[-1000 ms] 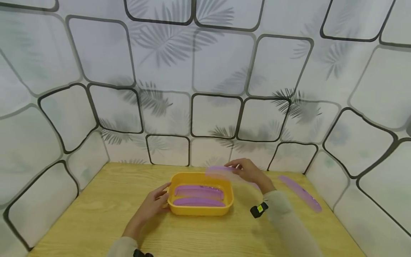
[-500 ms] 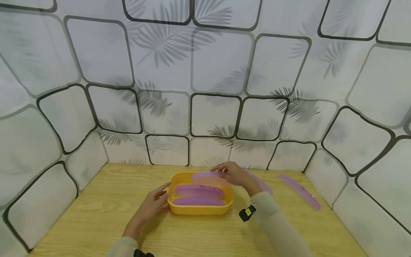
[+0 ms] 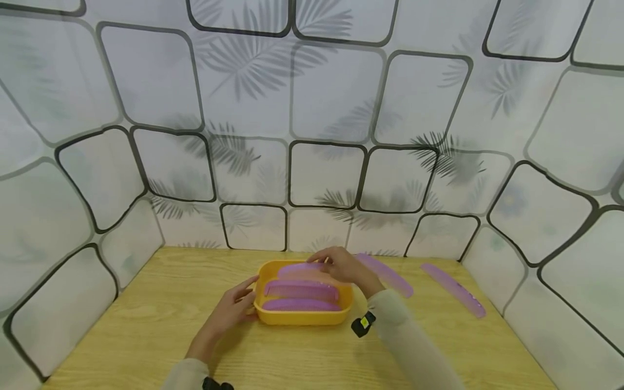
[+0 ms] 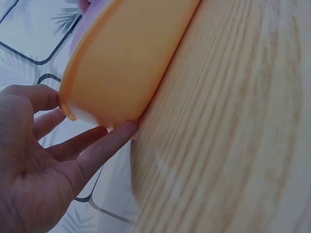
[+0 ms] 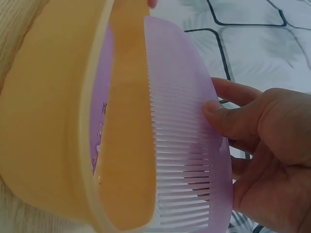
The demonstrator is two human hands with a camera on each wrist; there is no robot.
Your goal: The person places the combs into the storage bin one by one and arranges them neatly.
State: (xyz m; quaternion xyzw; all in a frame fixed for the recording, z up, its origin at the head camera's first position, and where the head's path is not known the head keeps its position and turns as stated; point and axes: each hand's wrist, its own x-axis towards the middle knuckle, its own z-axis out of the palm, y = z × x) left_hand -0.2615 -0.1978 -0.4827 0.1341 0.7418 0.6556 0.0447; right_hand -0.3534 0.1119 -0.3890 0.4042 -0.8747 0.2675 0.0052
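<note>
My right hand [image 3: 346, 265] pinches a translucent purple comb [image 3: 292, 268] by its back edge, over the rear of a yellow plastic basin [image 3: 307, 318]. In the right wrist view the thumb lies on the near face of the comb, and its teeth point toward the basin's inside. Two more purple combs lie in the basin: one patterned comb [image 3: 301, 291] in the middle and another comb [image 3: 301, 305] along the front. With its fingers spread, my left hand [image 3: 229, 310] touches the basin's left end; the left wrist view shows fingertips at the rim and near the base.
On the wooden table [image 3: 195, 287], right of the basin, lie a purple comb [image 3: 387, 275] partly behind the right wrist and another purple comb [image 3: 453, 290] farther right. Patterned wall covering [image 3: 326, 179] encloses the table at the back and both sides.
My right hand has carried the comb leftward and down, from the basin's back right corner to over its rear part. The left hand stays at the basin's left end.
</note>
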